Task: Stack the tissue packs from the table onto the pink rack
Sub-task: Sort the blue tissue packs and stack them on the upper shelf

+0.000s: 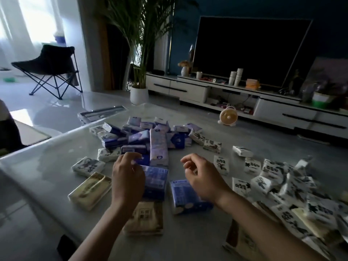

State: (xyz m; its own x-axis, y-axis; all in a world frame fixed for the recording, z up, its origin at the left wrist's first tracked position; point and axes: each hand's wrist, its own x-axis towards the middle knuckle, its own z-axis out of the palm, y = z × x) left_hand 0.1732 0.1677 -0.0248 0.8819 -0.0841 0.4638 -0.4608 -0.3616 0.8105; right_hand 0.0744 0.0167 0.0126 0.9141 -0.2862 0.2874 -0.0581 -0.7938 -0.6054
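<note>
Several tissue packs lie scattered on the grey table: blue and purple ones in a heap at the middle, and black-and-white ones piled at the right. My left hand hovers with loosely curled fingers over the left edge of a blue pack; nothing shows in its fingers. My right hand hangs loosely curled and holds nothing, just above another blue pack. Beige packs lie at the near left and under my left wrist. No pink rack shows in this view.
The table's far edge runs behind the heap, with a grey tray beyond it. On the floor stand a small fan, a potted palm and a folding chair. A TV and low cabinet line the wall.
</note>
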